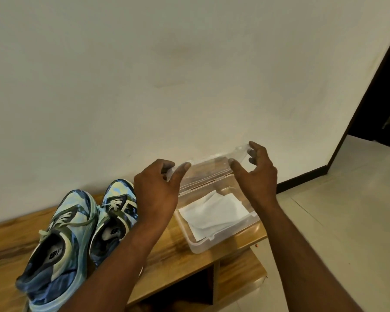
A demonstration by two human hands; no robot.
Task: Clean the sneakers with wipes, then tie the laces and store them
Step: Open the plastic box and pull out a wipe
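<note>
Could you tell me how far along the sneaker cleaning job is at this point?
Early. Done: the clear wipe box is open. In hand: left hand and right hand hold its raised lid. Left: the wipes still lie inside, and the sneakers sit unwiped on the wooden bench, laces loose.

Two blue sneakers, laces loose, sit beside an open clear box of white wipes.

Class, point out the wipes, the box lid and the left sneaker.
wipes (214, 212), head view, middle of the white stack.
box lid (209, 168), head view, clear raised panel.
left sneaker (61, 239), head view, tongue area.
</note>
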